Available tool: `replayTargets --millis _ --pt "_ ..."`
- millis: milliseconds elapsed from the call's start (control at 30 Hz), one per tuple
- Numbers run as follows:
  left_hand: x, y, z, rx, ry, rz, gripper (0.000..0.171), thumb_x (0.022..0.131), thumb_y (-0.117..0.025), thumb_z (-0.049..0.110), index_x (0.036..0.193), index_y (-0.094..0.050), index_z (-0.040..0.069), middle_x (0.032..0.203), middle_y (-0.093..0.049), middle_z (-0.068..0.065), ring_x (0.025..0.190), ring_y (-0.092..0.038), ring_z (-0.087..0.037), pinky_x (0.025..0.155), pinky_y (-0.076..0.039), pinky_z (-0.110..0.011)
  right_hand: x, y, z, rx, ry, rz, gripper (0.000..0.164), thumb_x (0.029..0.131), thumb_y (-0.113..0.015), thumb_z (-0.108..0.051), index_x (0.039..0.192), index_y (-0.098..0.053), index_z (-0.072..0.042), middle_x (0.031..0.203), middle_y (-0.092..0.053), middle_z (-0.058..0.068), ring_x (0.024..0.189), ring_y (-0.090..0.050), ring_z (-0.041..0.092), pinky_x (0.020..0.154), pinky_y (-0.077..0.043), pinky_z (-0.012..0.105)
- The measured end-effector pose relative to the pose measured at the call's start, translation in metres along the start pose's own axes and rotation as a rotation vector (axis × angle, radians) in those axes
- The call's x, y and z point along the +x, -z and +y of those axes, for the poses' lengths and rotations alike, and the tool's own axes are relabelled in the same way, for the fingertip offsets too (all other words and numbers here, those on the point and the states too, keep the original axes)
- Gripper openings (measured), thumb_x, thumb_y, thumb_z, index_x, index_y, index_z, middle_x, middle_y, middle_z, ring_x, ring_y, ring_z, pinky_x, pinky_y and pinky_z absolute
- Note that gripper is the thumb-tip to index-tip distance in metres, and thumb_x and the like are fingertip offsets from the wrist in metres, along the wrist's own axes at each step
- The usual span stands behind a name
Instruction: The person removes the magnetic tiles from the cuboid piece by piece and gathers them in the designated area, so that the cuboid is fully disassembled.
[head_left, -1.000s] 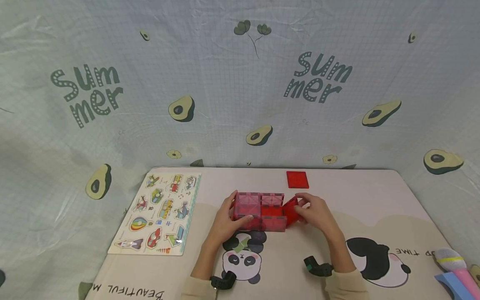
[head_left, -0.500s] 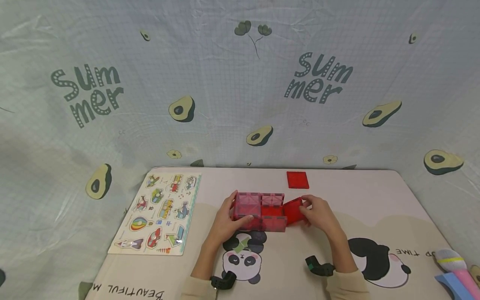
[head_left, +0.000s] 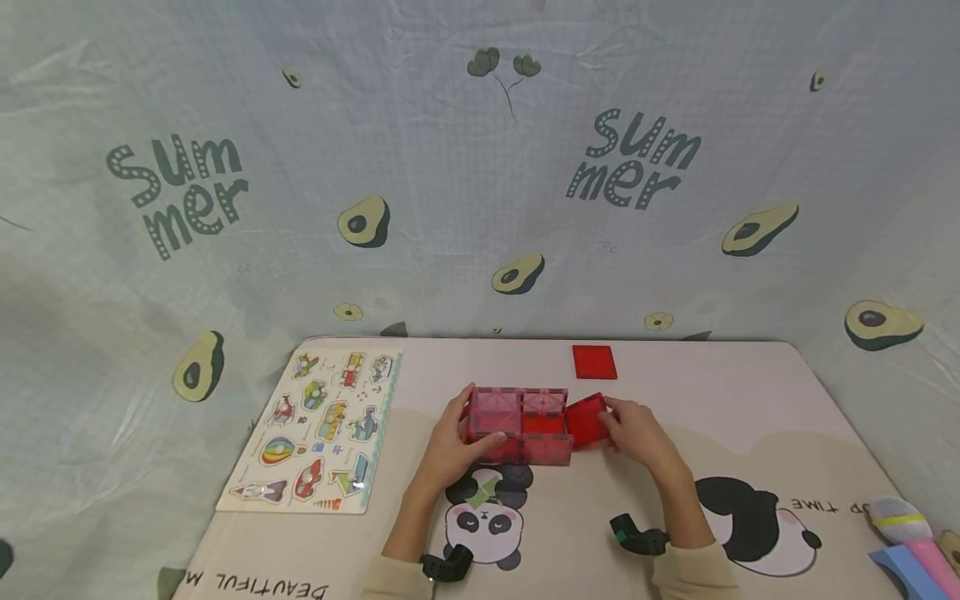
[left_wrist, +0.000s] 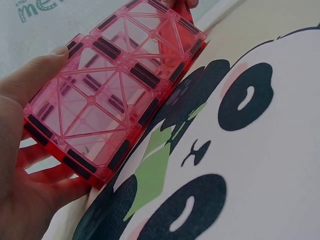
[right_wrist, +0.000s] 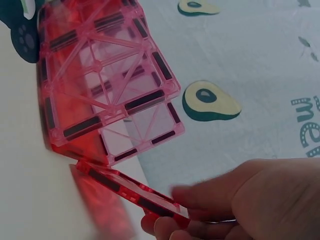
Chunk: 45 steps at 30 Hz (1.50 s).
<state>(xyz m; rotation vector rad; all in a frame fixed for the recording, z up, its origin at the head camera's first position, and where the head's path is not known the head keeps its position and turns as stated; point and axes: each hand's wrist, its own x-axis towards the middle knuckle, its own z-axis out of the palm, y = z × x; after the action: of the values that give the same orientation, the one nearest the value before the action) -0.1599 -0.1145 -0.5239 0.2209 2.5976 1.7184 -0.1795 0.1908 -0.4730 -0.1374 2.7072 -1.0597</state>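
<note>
A boxy structure of see-through pink and red magnetic tiles (head_left: 495, 412) sits on the table in the head view. My left hand (head_left: 448, 454) grips its left end, thumb on the near side and fingers beyond. My right hand (head_left: 640, 431) pinches a red square magnetic tile (head_left: 587, 420) by its outer edge. That tile leans at the structure's right end, its inner edge close to the bottom corner, as the right wrist view shows of the tilted tile (right_wrist: 132, 192). The left wrist view has the near wall (left_wrist: 91, 100) with black magnet strips. Behind lies another red square tile (head_left: 595, 362).
A picture puzzle board (head_left: 318, 429) lies at the left of the table. At the right front edge rest a pink toy microphone (head_left: 918, 533) and a blue curved piece (head_left: 900, 571). A printed curtain (head_left: 450, 167) hangs behind the table.
My right hand has shifted slightly right, and the pinched tile has tilted outward from the structure's right end, showing more of its face. The left hand and structure have stayed put.
</note>
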Motion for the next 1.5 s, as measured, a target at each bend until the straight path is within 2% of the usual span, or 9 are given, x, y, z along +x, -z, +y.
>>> replayTargets --millis 167,300,400,500,633,800,1000,1200,1500 --pt "0.000 0.000 0.000 0.002 0.000 0.005 0.097 0.080 -0.079 0.048 0.158 -0.027 0.022 0.156 -0.041 -0.009 0.141 -0.046 -0.037 0.106 -0.050 -0.052 -0.002 0.001 -0.004 -0.035 -0.021 -0.038 0.069 0.091 -0.070 -0.013 0.147 -0.038 0.012 0.092 -0.066 0.015 0.071 -0.057 0.016 0.061 -0.056 0.028" --pt "0.001 0.000 -0.001 0.005 -0.004 0.003 0.097 0.080 -0.079 0.049 0.158 -0.027 0.022 0.156 -0.041 -0.009 0.140 -0.047 -0.036 0.107 -0.050 -0.052 -0.002 0.001 -0.004 -0.043 -0.039 -0.039 0.072 0.091 -0.070 -0.011 0.151 -0.035 0.006 0.086 -0.062 0.012 0.067 -0.055 0.017 0.058 -0.053 0.028" --pt "0.001 0.000 -0.001 0.007 -0.003 0.003 0.098 0.080 -0.078 0.050 0.158 -0.027 0.022 0.155 -0.041 -0.009 0.140 -0.047 -0.036 0.107 -0.050 -0.052 -0.001 0.000 -0.003 -0.047 -0.031 -0.016 0.068 0.092 -0.068 -0.010 0.151 -0.037 0.002 0.084 -0.061 0.011 0.066 -0.054 0.018 0.058 -0.053 0.028" --pt "0.000 0.000 -0.001 0.009 0.000 0.002 0.098 0.080 -0.078 0.051 0.158 -0.027 0.022 0.155 -0.041 -0.009 0.140 -0.047 -0.037 0.107 -0.050 -0.052 -0.002 0.000 -0.002 -0.051 -0.016 0.021 0.060 0.093 -0.066 -0.010 0.147 -0.043 0.003 0.086 -0.064 0.011 0.068 -0.055 0.017 0.060 -0.055 0.028" --pt "0.000 0.000 -0.001 0.011 0.002 -0.001 0.098 0.080 -0.078 0.050 0.158 -0.027 0.022 0.155 -0.041 -0.009 0.140 -0.048 -0.037 0.106 -0.050 -0.052 -0.003 0.001 -0.003 -0.044 -0.023 0.069 0.042 0.095 -0.064 -0.011 0.132 -0.053 0.007 0.090 -0.067 0.014 0.069 -0.057 0.017 0.062 -0.058 0.030" --pt "0.000 0.000 0.001 0.001 0.000 -0.005 0.098 0.080 -0.078 0.050 0.158 -0.027 0.021 0.155 -0.041 -0.010 0.139 -0.049 -0.037 0.106 -0.051 -0.052 -0.002 0.002 -0.002 -0.039 -0.042 0.096 0.029 0.095 -0.063 -0.011 0.117 -0.055 0.007 0.090 -0.067 0.014 0.071 -0.058 0.018 0.063 -0.058 0.030" --pt "-0.001 0.001 0.003 -0.015 -0.009 -0.006 0.098 0.080 -0.078 0.049 0.158 -0.027 0.020 0.154 -0.042 -0.010 0.137 -0.050 -0.037 0.105 -0.052 -0.051 0.000 0.008 0.000 -0.029 -0.034 0.122 0.029 0.095 -0.063 -0.012 0.116 -0.055 0.007 0.093 -0.066 0.016 0.072 -0.058 0.018 0.064 -0.058 0.030" --pt "-0.002 0.001 0.003 -0.026 -0.004 -0.008 0.098 0.080 -0.079 0.048 0.158 -0.027 0.020 0.155 -0.041 -0.011 0.138 -0.050 -0.038 0.104 -0.052 -0.050 0.006 0.016 0.009 0.008 -0.020 0.167 0.032 0.097 -0.062 -0.016 0.119 -0.054 0.006 0.095 -0.066 0.018 0.071 -0.061 0.017 0.063 -0.056 0.025" --pt "-0.001 0.000 0.001 -0.023 -0.009 -0.009 0.097 0.081 -0.078 0.048 0.158 -0.026 0.021 0.154 -0.041 -0.010 0.137 -0.051 -0.037 0.104 -0.052 -0.049 0.015 0.029 0.025 0.067 -0.009 0.270 0.034 0.099 -0.058 -0.017 0.121 -0.054 0.009 0.094 -0.067 0.021 0.067 -0.064 0.015 0.059 -0.055 0.021"
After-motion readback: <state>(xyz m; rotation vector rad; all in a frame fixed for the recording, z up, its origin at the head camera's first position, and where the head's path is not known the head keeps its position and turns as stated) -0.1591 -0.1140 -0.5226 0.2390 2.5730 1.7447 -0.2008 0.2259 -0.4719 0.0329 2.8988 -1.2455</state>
